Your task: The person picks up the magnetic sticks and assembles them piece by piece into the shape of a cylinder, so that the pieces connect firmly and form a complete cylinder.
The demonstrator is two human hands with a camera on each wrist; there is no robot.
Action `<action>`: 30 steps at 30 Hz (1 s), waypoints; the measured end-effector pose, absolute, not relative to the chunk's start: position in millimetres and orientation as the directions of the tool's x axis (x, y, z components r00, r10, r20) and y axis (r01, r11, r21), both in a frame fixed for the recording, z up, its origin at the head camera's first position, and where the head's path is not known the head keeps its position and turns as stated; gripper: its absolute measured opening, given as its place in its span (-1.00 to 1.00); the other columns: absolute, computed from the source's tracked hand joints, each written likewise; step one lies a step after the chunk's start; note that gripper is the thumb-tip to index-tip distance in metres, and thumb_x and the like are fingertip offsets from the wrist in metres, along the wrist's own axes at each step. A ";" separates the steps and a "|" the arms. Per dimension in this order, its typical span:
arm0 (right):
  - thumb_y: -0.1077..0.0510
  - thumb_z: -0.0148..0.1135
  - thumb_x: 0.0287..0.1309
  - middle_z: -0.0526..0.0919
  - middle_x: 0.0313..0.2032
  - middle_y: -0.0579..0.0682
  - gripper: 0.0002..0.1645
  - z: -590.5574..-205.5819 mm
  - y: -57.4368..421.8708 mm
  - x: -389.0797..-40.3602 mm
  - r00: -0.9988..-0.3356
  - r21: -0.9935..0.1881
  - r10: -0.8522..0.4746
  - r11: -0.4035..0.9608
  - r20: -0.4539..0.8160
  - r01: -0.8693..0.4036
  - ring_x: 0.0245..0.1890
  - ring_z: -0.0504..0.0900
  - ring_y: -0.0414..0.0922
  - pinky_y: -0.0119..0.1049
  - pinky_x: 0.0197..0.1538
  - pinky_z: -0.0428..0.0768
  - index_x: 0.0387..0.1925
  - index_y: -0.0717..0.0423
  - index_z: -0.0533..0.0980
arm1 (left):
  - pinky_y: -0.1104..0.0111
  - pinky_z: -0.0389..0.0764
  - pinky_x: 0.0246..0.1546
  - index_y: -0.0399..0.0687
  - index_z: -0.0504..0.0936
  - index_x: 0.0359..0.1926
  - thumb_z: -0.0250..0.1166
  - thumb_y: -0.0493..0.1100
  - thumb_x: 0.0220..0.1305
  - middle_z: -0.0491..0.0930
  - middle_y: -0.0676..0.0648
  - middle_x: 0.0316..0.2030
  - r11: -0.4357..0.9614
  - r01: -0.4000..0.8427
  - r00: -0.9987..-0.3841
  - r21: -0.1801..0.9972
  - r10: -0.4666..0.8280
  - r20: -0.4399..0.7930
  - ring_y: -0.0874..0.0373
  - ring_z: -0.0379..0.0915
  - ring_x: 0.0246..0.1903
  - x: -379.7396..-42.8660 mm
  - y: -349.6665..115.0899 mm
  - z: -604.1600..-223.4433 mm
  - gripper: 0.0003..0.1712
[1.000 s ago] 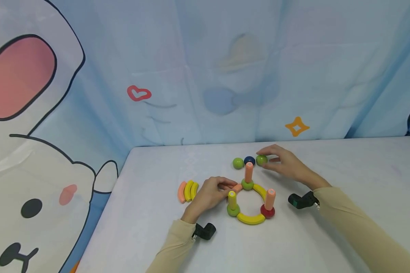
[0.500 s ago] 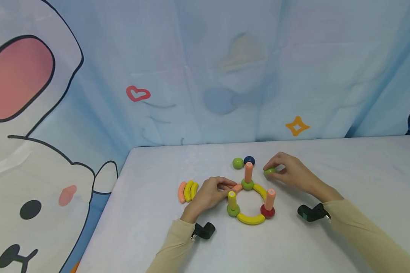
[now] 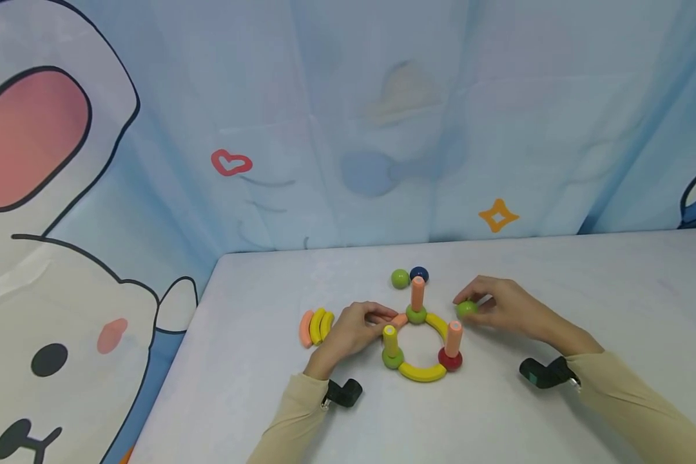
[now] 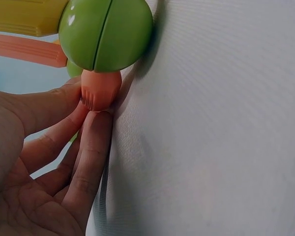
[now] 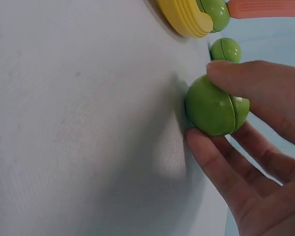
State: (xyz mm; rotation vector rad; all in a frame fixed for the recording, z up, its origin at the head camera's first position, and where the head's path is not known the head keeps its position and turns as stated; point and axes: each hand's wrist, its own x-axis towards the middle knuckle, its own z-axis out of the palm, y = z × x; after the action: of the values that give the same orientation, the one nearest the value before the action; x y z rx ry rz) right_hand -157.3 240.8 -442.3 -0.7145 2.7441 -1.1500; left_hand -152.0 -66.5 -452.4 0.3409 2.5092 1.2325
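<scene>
A ring of curved sticks and balls lies on the table. My left hand (image 3: pixel 354 330) pinches the ring's orange curved stick (image 4: pixel 101 90) between thumb and fingers, beside a green ball (image 4: pixel 105 34). Two yellow curved sticks (image 3: pixel 422 373) form other sides of the ring. Upright pegs rise from its balls: an orange peg (image 3: pixel 417 294) at the back, a yellow peg (image 3: pixel 390 340) at the left, and another orange peg (image 3: pixel 454 338) on the red ball (image 3: pixel 450 361). To the right of the ring, my right hand (image 3: pixel 513 309) holds a loose grooved green ball (image 5: pixel 214 108) by thumb and fingertips, low over the table.
Behind the ring sit a loose green ball (image 3: pixel 400 278) and a dark blue ball (image 3: pixel 419 274). Left of my left hand lie an orange curved stick (image 3: pixel 305 328) and two yellow curved sticks (image 3: pixel 321 326) side by side. A blue printed curtain (image 3: pixel 325 129) hangs behind the table.
My right hand has drawn the green ball away from the blue ball, toward the front and right, beside the ring. The left hand keeps its hold on the orange curved stick.
</scene>
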 end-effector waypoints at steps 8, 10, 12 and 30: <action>0.29 0.55 0.13 0.71 -0.07 -0.03 -0.62 -436.4 243.7 -158.5 -0.884 -0.717 -0.453 0.579 0.112 -0.388 -0.12 0.65 -0.09 -0.26 -0.06 0.75 0.01 0.18 0.69 | 0.44 0.54 -0.22 -0.01 0.79 0.06 0.40 -0.16 0.43 0.74 0.11 -0.23 0.592 0.041 -0.919 0.805 0.339 -0.203 0.31 0.55 -0.26 -151.6 -66.8 -451.1 -0.77; 0.27 0.54 0.17 0.71 -0.03 0.00 -0.62 -430.2 245.1 -160.0 -0.895 -0.731 -0.430 0.572 0.118 -0.371 -0.10 0.66 -0.09 -0.25 -0.04 0.75 0.03 0.17 0.68 | 0.44 0.53 -0.23 -0.01 0.79 0.06 0.40 -0.15 0.43 0.74 0.11 -0.23 0.592 0.045 -0.919 0.804 0.341 -0.200 0.30 0.55 -0.26 -151.8 -66.8 -451.2 -0.77; 0.25 0.53 0.20 0.72 0.00 0.02 -0.61 -421.8 245.4 -162.3 -0.904 -0.742 -0.406 0.563 0.134 -0.363 -0.07 0.66 -0.11 -0.28 0.00 0.73 0.06 0.17 0.67 | 0.45 0.54 -0.22 -0.01 0.79 0.06 0.41 -0.14 0.43 0.74 0.11 -0.23 0.593 0.051 -0.919 0.804 0.344 -0.195 0.31 0.55 -0.26 -152.0 -66.7 -451.5 -0.77; 0.42 0.52 0.11 0.71 0.03 -0.03 -0.51 -352.9 195.4 -168.4 -0.730 -0.726 -0.545 0.287 0.412 -0.624 0.00 0.65 -0.31 -0.50 0.07 0.63 0.09 0.11 0.66 | 0.47 0.56 -0.21 -0.01 0.79 0.05 0.40 -0.08 0.44 0.76 0.12 -0.24 0.587 0.058 -0.916 0.808 0.354 -0.191 0.36 0.58 -0.27 -154.6 -67.5 -454.2 -0.75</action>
State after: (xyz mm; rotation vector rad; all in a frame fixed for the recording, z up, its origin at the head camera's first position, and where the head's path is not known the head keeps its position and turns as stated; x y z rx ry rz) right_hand -168.4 195.4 -352.9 -1.1779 2.5866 -1.5253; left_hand -154.6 -67.5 -454.2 0.3347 2.4873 1.2489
